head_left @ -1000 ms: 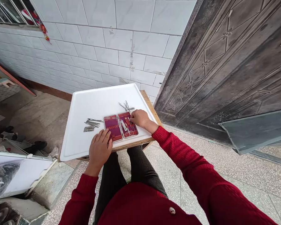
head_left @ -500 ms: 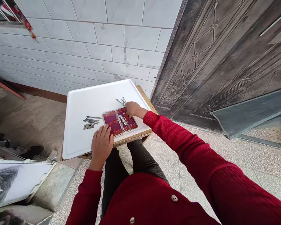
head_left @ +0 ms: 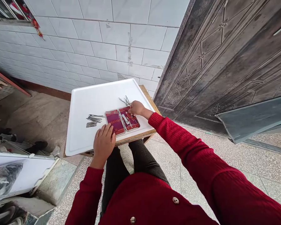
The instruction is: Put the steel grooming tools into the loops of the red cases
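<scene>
A dark red manicure case (head_left: 112, 118) lies unfolded on a white tray-like tabletop (head_left: 84, 100). My left hand (head_left: 104, 140) rests on the near left corner of the case, its fingers stretched out. Over the right half, my right hand (head_left: 137, 108) has its fingers pinched together; what they hold is hidden. A silver nail clipper (head_left: 125, 119) and small scissors (head_left: 132, 126) sit in that half. Left of the case are several slim metal tools (head_left: 95, 118) and another clipper (head_left: 91, 124). Beyond my right hand lie plier-like nippers (head_left: 125, 100), handles spread.
The white top rests on a wooden stand (head_left: 152, 98). A tiled wall (head_left: 96, 40) rises behind it, and a dark carved door (head_left: 201, 68) stands to the right. At lower left are a white panel (head_left: 35, 175) and assorted clutter on the floor.
The whole view has shifted slightly, so the table sits a little further right. My right hand stays pinched over the case's right half, and my left hand stays on its near corner.
</scene>
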Motion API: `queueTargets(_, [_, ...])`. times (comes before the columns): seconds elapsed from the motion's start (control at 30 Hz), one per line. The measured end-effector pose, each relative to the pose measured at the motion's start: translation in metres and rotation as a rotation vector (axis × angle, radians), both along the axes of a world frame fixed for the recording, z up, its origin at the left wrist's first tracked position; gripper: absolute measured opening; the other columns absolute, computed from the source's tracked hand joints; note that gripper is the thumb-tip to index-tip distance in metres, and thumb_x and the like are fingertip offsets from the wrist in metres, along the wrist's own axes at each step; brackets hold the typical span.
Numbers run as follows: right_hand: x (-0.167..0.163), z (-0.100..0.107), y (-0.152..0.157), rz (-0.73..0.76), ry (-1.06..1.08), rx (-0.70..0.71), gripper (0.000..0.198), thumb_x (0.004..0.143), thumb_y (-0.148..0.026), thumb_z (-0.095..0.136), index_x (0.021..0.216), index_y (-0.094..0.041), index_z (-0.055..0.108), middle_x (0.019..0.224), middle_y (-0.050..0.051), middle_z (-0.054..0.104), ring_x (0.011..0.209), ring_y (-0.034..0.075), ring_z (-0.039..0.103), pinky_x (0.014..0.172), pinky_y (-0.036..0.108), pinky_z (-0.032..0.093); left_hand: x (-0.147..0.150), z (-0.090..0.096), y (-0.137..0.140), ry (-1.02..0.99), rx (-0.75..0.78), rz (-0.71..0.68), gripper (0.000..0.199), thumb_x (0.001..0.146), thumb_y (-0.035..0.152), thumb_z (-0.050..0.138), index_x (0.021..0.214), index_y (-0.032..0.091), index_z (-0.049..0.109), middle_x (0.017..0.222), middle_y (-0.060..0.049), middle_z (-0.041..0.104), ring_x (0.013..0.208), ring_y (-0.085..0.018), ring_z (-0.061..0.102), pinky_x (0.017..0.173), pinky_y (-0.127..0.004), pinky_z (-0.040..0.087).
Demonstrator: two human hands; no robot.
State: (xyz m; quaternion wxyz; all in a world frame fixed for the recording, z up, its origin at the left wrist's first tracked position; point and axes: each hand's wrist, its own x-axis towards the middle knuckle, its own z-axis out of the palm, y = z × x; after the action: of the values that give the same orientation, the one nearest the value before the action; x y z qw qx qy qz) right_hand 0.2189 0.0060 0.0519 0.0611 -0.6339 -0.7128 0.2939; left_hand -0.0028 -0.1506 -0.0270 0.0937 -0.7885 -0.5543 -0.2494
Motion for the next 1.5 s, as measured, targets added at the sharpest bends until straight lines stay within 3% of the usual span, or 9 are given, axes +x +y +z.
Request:
queueTargets(0.2, [-0.004, -0.004, 0.008, -0.015, 0.064, 0.003, 0.024, 0.086, -0.016, 0.065, 0.063, -0.013, 0.071, 0.069, 0.005, 0.076, 0.059, 0.011, 0.067, 0.061, 0.018, 0.049, -0.003, -0.002, 0.000, -0.001, 0.030, 0.000, 0.039, 0.101, 0.026, 0.046, 0.132, 0.016, 0.067, 0.140, -0.014, 0.067, 0.133, -0.034, 0.061, 0.111, -0.053, 0.047])
queueTargets(0.57, [-0.016, 0.010, 0.007, 0.115, -0.146, -0.020, 0.030, 0.083, -0.009, 0.067, 0.054, -0.015, 0.065, 0.070, 0.011, 0.076, 0.069, 0.018, 0.074, 0.069, 0.024, 0.054, -0.005, -0.002, -0.003, 0.018, 0.009, 0.008, 0.037, 0.102, 0.026, 0.046, 0.131, 0.016, 0.067, 0.143, -0.013, 0.066, 0.134, -0.031, 0.061, 0.111, -0.050, 0.050])
queueTargets(0.73, [-0.014, 0.007, 0.010, 0.060, 0.002, -0.099, 0.031, 0.080, -0.010, 0.072, 0.051, -0.016, 0.063, 0.060, 0.006, 0.072, 0.059, 0.015, 0.070, 0.061, 0.021, 0.054, -0.006, -0.003, -0.002, 0.022, 0.016, 0.001, 0.037, 0.102, 0.026, 0.046, 0.131, 0.016, 0.067, 0.143, -0.014, 0.066, 0.134, -0.032, 0.061, 0.110, -0.052, 0.052])
queueTargets(0.97, [-0.008, -0.007, 0.013, -0.078, 0.237, -0.071, 0.030, 0.082, -0.011, 0.071, 0.054, -0.016, 0.060, 0.056, 0.001, 0.069, 0.047, 0.008, 0.058, 0.051, 0.017, 0.047, -0.008, -0.001, -0.001, 0.004, 0.003, -0.028, 0.035, 0.103, 0.027, 0.046, 0.127, 0.019, 0.070, 0.142, -0.013, 0.066, 0.133, -0.031, 0.061, 0.110, -0.051, 0.053])
queueTargets(1.23, [-0.010, -0.008, 0.049, -0.118, 0.297, 0.078, 0.021, 0.083, -0.016, 0.063, 0.063, -0.015, 0.068, 0.064, 0.004, 0.072, 0.057, 0.011, 0.062, 0.061, 0.018, 0.051, -0.009, 0.000, -0.001, -0.034, -0.018, -0.037, 0.034, 0.103, 0.029, 0.047, 0.126, 0.020, 0.071, 0.141, -0.012, 0.066, 0.132, -0.031, 0.062, 0.109, -0.051, 0.054])
queueTargets(1.5, [-0.003, 0.008, 0.086, -0.113, 0.060, 0.096, 0.015, 0.086, -0.019, 0.066, 0.079, -0.010, 0.075, 0.076, 0.010, 0.076, 0.063, 0.015, 0.065, 0.065, 0.025, 0.052, -0.009, 0.001, 0.000, -0.011, 0.009, -0.039, 0.033, 0.103, 0.028, 0.046, 0.124, 0.020, 0.070, 0.139, -0.012, 0.068, 0.131, -0.030, 0.062, 0.107, -0.050, 0.054])
